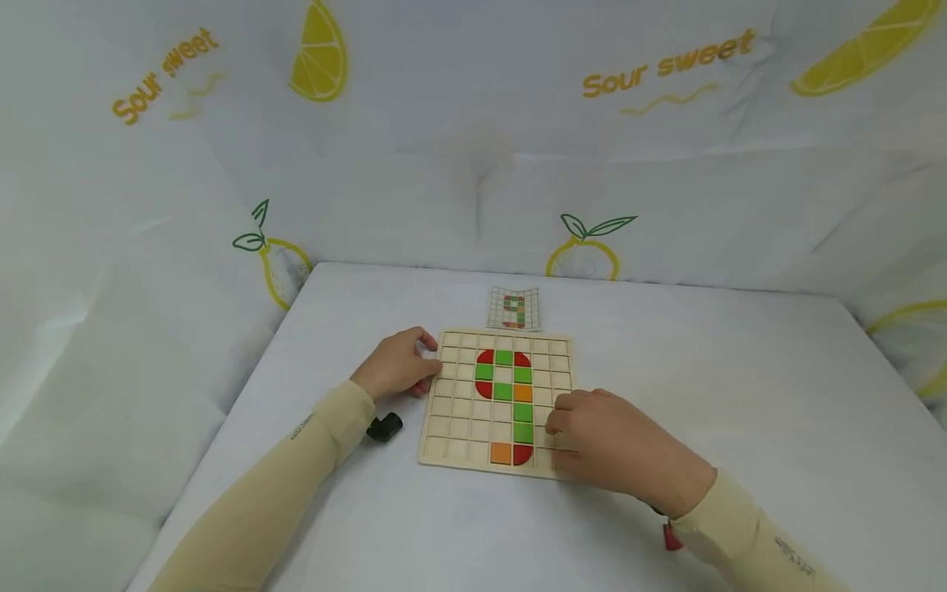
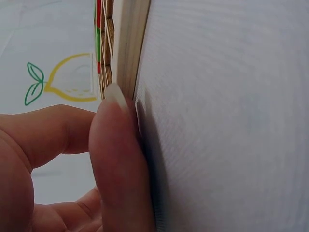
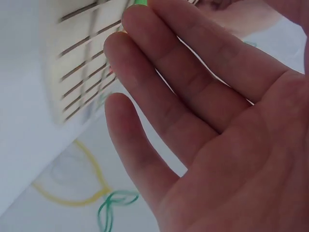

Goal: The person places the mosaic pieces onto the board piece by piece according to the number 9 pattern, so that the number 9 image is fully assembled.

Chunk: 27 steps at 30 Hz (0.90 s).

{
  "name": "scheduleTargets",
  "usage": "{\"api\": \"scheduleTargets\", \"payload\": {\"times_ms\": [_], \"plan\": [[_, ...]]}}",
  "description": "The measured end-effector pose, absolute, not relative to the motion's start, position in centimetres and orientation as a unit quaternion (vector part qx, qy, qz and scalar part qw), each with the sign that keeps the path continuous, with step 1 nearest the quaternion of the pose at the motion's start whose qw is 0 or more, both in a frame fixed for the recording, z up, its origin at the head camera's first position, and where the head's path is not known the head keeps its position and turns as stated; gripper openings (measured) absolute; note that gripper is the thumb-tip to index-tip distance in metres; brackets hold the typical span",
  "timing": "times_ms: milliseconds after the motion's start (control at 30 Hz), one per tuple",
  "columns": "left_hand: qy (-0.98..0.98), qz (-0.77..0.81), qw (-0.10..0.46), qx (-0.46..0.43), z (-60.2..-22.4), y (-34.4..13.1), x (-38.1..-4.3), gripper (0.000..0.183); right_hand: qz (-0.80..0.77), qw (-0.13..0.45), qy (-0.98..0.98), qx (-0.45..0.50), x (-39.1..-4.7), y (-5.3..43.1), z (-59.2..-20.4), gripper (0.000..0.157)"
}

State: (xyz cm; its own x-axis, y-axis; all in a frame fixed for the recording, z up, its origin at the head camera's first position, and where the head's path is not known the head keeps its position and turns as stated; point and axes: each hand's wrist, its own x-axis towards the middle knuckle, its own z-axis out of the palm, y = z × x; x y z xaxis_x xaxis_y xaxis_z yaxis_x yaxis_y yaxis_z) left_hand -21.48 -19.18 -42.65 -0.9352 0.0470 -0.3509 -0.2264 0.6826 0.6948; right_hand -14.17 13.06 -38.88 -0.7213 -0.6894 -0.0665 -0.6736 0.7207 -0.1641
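Observation:
A pale wooden grid board (image 1: 459, 429) lies on the white table, with green squares (image 1: 523, 413), orange squares (image 1: 501, 453) and red rounded pieces (image 1: 522, 455) set in its cells in a shape like a 9. My left hand (image 1: 395, 363) is at the board's left edge; in the left wrist view its thumb (image 2: 118, 154) touches the side of the board. Over the lower right part of the board is my right hand (image 1: 614, 444). Its fingers (image 3: 159, 92) are extended side by side in the right wrist view, and the visible palm holds nothing.
A small card (image 1: 514, 309) printed with a similar coloured grid figure lies just behind the board. A black object (image 1: 385, 427) shows beside the left wrist, and a red one (image 1: 672, 537) under the right wrist. White cloth with lemon prints (image 1: 473, 123) rises behind the table.

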Motion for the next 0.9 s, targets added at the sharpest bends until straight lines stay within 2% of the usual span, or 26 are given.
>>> {"api": "scheduleTargets", "payload": {"times_ms": [167, 400, 600, 733, 900], "plan": [[0.902, 0.394, 0.173, -0.048, -42.7, -19.6, -21.4, 0.036, -0.065, 0.095, 0.939, -0.323, -13.0, 17.3, -38.9, 0.021], [0.903, 0.386, 0.184, -0.041, -42.7, -19.5, -21.7, 0.039, -0.097, 0.11, 0.938, -0.313, -9.5, 22.4, -40.4, 0.023], [0.905, 0.381, 0.184, -0.038, -42.7, -19.4, -21.8, 0.039, -0.107, 0.102, 0.937, -0.317, -7.5, 24.2, -41.5, 0.024], [0.905, 0.382, 0.181, -0.04, -42.7, -19.7, -21.6, 0.038, -0.106, 0.116, 0.935, -0.317, -7.1, 24.7, -42.1, 0.025], [0.905, 0.384, 0.178, -0.04, -42.9, -19.6, -21.6, 0.039, -0.104, 0.095, 0.935, -0.325, -6.9, 25.6, -42.9, 0.03]]}}
